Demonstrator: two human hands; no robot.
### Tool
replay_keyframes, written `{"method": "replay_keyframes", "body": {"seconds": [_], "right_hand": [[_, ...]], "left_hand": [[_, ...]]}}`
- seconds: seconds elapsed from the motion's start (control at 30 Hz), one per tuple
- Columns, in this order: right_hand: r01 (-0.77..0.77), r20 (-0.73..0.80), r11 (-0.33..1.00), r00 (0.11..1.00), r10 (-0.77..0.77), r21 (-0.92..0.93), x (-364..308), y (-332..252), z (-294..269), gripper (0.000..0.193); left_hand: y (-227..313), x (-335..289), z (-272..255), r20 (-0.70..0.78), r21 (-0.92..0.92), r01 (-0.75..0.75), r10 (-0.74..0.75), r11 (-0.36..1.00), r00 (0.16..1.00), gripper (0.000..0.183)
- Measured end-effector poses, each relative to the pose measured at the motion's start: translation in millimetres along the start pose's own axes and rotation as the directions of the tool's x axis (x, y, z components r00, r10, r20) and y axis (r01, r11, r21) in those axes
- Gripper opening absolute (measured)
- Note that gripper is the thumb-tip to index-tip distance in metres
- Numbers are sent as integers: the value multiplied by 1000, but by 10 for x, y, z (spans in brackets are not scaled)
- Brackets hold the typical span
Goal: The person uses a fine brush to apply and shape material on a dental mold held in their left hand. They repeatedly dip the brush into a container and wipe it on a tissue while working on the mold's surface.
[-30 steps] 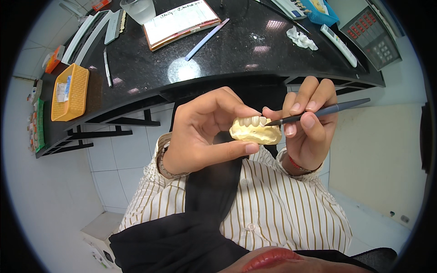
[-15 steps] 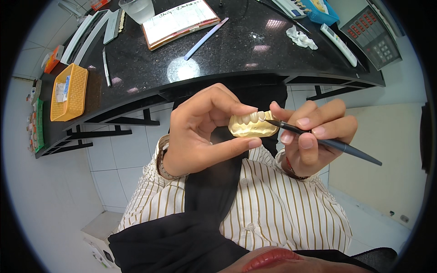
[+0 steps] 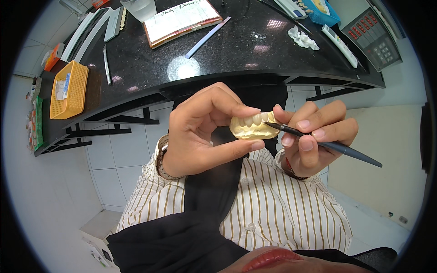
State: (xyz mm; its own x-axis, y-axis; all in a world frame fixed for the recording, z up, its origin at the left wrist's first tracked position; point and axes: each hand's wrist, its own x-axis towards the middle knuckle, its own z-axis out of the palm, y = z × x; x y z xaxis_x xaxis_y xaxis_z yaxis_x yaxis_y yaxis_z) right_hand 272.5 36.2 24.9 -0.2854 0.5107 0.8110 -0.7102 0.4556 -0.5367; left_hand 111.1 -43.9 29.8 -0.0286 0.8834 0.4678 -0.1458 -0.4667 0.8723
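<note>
Between the thumb and fingers of my left hand [image 3: 205, 127] is a yellowish dental model [image 3: 253, 131] with a row of glossy cream teeth along its top. I hold it in front of my chest, off the bench. My right hand [image 3: 314, 136] grips a slim brush [image 3: 339, 147] with a dark grey handle like a pen. Its pointed black tip touches or nearly touches the teeth at the model's right end. One right fingertip rests by the model's upper right edge. The model's back is hidden by my left fingers.
A black speckled bench [image 3: 227, 54] lies beyond my hands. On it are a clipboard-like pad [image 3: 180, 20], a blue-grey stick [image 3: 207, 38], a metal tool [image 3: 107, 66], a yellow basket [image 3: 81, 93], a cup of liquid [image 3: 139, 9], crumpled tissue [image 3: 302, 38], a white handheld device [image 3: 339, 45] and a control panel [image 3: 373, 38].
The model has shifted very slightly right and down and tilted a little in my left hand. The brush tip has dipped slightly, staying by the teeth; both grips are unchanged.
</note>
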Motion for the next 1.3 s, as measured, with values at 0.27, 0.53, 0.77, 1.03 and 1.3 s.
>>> {"method": "replay_keyframes", "body": {"seconds": [0.27,0.53,0.77,1.03,1.3], "right_hand": [[9,7,1000,1000,-9,16,-16,17,-17,20],[-84,-142,979,984,111,187,-1,-17,0,13],[-300,-443,863,762,473,406,87,11,-17,7],[-312,-530,878,706,470,363,57,76,-106,3],[-353,-566,890,687,456,288,6,118,-110,6]], "left_hand": [[-3,-9,-4,-7,-7,-1,1,1000,1000,36],[-19,2,13,0,-6,-20,20,1000,1000,36],[36,31,-29,-115,-15,-53,51,999,992,32],[163,54,-361,-408,209,-119,197,971,891,33],[168,-20,-539,-440,190,-225,288,956,851,30]]}}
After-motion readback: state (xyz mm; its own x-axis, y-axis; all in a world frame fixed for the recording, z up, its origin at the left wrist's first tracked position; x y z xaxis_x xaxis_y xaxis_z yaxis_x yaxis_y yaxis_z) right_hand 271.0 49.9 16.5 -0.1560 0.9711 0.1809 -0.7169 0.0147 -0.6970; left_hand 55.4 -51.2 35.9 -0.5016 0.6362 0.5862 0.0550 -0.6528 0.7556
